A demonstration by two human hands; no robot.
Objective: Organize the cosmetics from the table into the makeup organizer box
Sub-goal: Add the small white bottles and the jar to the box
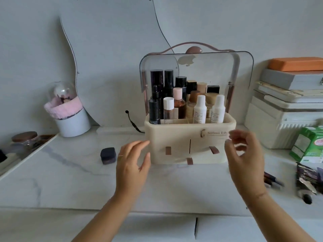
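A cream makeup organizer box (176,135) stands at the middle of the marble table, its clear lid (195,67) raised. Several bottles fill its top tray, among them two white ones (200,110) and tall black ones (156,81). Its drawers with brown pull tabs are closed. My left hand (133,165) hovers open at the box's lower left corner. My right hand (244,158) is open, fingers spread, at the box's right front. Both hold nothing. A small dark compact (108,155) lies on the table left of the box.
Sachets and dark pencils (307,179) lie at the right edge beside a green carton (309,145). Stacked white and grey boxes (286,109) stand at the back right. A white pot with pink cloth (70,116) and a wavy mirror (111,49) are at the back left.
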